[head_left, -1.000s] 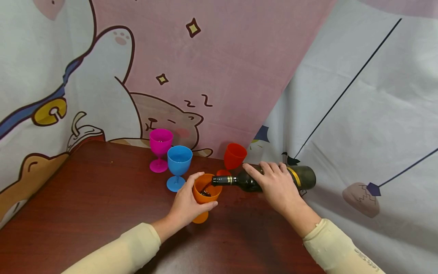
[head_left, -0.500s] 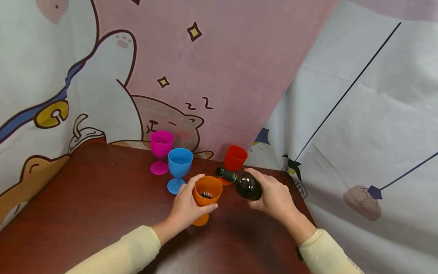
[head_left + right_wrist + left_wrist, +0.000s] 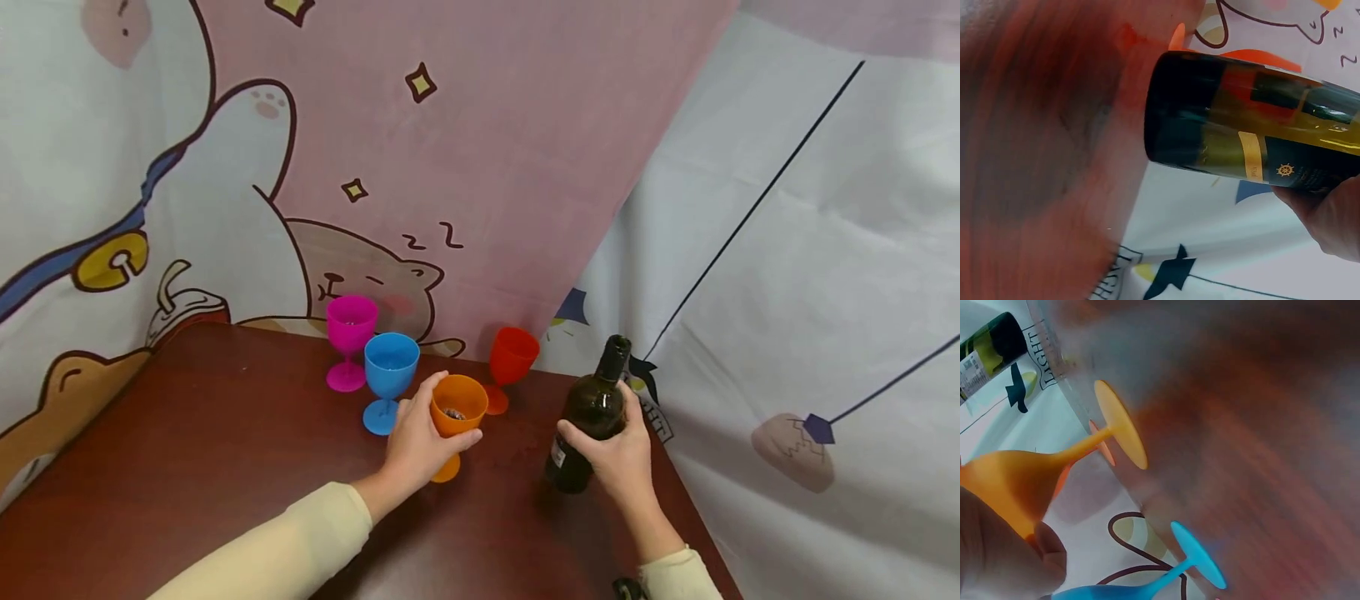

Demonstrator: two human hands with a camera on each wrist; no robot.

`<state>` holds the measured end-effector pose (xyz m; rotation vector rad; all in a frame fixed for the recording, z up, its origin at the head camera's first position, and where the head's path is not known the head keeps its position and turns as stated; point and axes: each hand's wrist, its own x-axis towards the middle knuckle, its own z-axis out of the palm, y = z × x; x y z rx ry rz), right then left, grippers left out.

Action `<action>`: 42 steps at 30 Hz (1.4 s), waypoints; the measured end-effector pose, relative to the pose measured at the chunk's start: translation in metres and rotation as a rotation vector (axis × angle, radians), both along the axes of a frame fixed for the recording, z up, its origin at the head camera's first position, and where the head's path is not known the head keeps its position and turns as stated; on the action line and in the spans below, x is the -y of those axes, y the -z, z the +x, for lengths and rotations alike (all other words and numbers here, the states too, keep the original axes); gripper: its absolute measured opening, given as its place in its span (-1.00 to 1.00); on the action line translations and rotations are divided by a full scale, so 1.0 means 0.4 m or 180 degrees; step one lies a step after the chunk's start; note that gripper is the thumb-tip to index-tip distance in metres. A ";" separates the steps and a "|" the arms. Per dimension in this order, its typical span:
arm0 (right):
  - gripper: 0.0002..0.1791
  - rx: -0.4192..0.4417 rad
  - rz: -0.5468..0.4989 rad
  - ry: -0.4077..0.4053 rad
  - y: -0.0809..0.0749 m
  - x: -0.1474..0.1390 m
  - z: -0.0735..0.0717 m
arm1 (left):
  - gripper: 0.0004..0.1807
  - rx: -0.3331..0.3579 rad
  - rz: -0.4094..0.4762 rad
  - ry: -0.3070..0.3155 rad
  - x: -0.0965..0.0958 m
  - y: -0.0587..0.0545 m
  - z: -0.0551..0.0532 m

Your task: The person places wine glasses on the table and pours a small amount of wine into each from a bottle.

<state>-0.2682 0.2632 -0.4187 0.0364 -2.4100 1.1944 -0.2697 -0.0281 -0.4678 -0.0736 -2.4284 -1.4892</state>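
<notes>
My left hand grips an orange plastic goblet round its bowl, thumb on the near side. Dark liquid shows inside it. In the left wrist view its stem and round foot point toward the tabletop. To the right, my right hand wraps round a dark green glass wine bottle, which stands nearly upright with its open mouth up. The bottle's dark label with a small gold wheel shows in the right wrist view. The palm side of each hand is hidden.
Behind my left hand stand a blue goblet and a magenta goblet. A red goblet is at the back, between the orange goblet and the bottle. The brown wooden table ends against a cartoon-printed cloth.
The bottle was tipped with its mouth over the orange goblet; it has swung away to the right and turned upright. My left hand keeps hold of the goblet, nearly in place.
</notes>
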 end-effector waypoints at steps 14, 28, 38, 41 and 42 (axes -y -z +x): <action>0.11 0.0014 -0.0167 0.0017 0.062 -0.029 -0.002 | 0.14 -0.0018 0.0028 -0.0430 -0.045 -0.022 -0.063; 0.08 0.0081 -0.0334 0.0003 0.080 -0.043 -0.010 | -0.03 -0.0866 -0.0640 -0.0164 -0.073 -0.085 -0.063; 0.08 0.0133 -0.0381 -0.0021 0.084 -0.053 -0.006 | -0.07 -0.0010 -0.0978 0.0018 -0.020 -0.238 -0.176; 0.07 0.0126 -0.0396 -0.0010 0.090 -0.054 -0.006 | -0.05 0.0098 -0.1349 0.0001 -0.010 -0.263 -0.217; 0.07 0.0124 -0.0397 0.0005 0.093 -0.054 -0.005 | -0.04 0.0129 -0.1481 -0.0001 -0.008 -0.267 -0.229</action>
